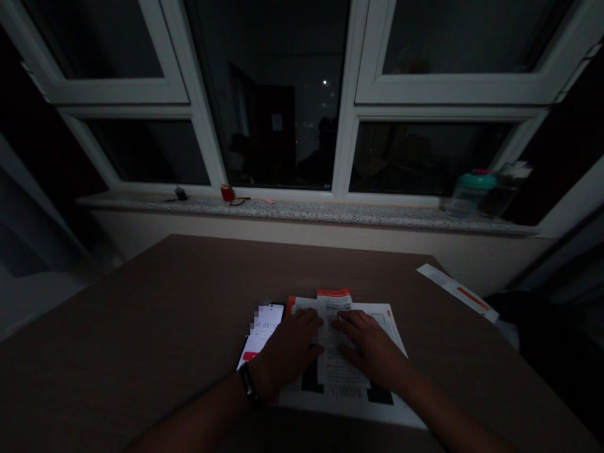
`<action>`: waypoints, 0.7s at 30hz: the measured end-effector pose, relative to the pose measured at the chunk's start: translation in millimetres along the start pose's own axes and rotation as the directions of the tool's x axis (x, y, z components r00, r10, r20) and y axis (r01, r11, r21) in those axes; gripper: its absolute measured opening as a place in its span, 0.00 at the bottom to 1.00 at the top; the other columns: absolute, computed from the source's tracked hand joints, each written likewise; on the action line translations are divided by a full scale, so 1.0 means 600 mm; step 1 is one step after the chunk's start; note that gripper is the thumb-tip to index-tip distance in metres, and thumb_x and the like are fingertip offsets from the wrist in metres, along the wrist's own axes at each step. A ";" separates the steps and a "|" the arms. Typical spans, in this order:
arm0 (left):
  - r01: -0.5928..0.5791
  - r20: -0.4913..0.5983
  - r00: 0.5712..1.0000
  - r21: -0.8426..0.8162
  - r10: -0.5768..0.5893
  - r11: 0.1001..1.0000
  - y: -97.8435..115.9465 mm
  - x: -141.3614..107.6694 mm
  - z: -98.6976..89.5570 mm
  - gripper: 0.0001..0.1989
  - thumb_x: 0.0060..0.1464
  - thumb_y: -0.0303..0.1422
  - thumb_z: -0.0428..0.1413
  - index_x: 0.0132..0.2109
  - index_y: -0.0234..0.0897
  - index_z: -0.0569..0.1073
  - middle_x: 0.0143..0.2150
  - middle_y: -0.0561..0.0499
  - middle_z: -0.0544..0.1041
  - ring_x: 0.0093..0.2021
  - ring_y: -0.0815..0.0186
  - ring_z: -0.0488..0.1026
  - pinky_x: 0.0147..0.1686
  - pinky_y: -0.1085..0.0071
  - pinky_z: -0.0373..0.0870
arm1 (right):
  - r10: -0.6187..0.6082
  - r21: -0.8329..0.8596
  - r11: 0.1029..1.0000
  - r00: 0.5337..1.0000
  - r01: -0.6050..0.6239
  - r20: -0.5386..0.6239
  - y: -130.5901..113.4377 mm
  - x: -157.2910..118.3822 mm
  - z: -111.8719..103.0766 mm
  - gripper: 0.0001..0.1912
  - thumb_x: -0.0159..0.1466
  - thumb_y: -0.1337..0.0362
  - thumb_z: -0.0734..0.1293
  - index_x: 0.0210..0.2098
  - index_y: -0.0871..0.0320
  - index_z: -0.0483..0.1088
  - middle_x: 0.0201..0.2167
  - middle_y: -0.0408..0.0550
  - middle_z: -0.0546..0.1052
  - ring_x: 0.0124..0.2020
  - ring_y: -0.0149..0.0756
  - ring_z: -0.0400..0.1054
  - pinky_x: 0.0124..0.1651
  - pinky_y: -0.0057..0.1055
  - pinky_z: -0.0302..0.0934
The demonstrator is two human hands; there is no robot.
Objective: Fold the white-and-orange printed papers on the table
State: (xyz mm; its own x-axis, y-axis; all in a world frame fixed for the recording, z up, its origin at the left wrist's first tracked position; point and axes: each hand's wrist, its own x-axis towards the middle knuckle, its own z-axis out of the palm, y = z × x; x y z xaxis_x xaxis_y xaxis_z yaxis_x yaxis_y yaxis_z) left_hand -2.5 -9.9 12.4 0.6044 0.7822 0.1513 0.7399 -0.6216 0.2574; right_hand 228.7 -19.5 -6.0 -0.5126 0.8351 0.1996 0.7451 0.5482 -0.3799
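Note:
A narrow printed paper strip (346, 371) with an orange top edge lies over a larger printed sheet (330, 406) on the table. My left hand (299, 336) rests on the left side of these papers, fingers stretched out and lying flat. On the right side, my right hand (361, 336) lies with its fingers spread, its fingertips on the strip. Neither hand grips anything. Just left of my left hand is a lit smartphone (262, 330) showing a running-time display, partly covered by my forearm. A dark band circles my left wrist.
The brown table (189, 302) reaches to the wall below a granite windowsill (302, 212). A white and orange paper piece (457, 292) overhangs the table's right edge. On the sill stand a teal-lidded container (472, 192), a clear bottle (504, 189) and a small red jar (227, 192).

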 end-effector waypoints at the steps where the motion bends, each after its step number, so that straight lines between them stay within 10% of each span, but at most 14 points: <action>1: -0.018 -0.003 1.000 0.000 0.018 1.000 0.000 -0.001 0.003 0.18 0.58 0.31 0.61 0.54 0.38 0.68 0.57 0.46 0.70 0.55 0.55 0.67 0.54 0.58 0.65 | 0.001 0.002 1.000 1.000 -0.001 -0.006 0.000 0.000 -0.001 0.23 0.64 0.64 0.65 0.59 0.51 0.66 0.59 0.52 0.68 0.59 0.48 0.59 0.61 0.48 0.55; 21: -0.111 0.014 0.994 -0.023 0.111 0.994 -0.006 -0.005 0.014 0.23 0.59 0.35 0.61 0.60 0.41 0.68 0.64 0.46 0.66 0.62 0.53 0.63 0.61 0.53 0.60 | 0.203 0.270 0.956 0.927 -0.117 -0.316 0.046 -0.003 -0.001 0.09 0.64 0.71 0.57 0.38 0.55 0.66 0.37 0.46 0.70 0.39 0.39 0.67 0.43 0.35 0.60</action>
State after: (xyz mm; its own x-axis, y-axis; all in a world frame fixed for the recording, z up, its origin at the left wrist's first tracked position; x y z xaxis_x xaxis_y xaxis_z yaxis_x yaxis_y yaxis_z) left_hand -4.5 -10.4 3.3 0.6869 0.7076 0.1656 0.6614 -0.7031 0.2612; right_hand 250.6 -5.6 -16.2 -0.1887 0.8997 0.3937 0.6570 0.4136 -0.6303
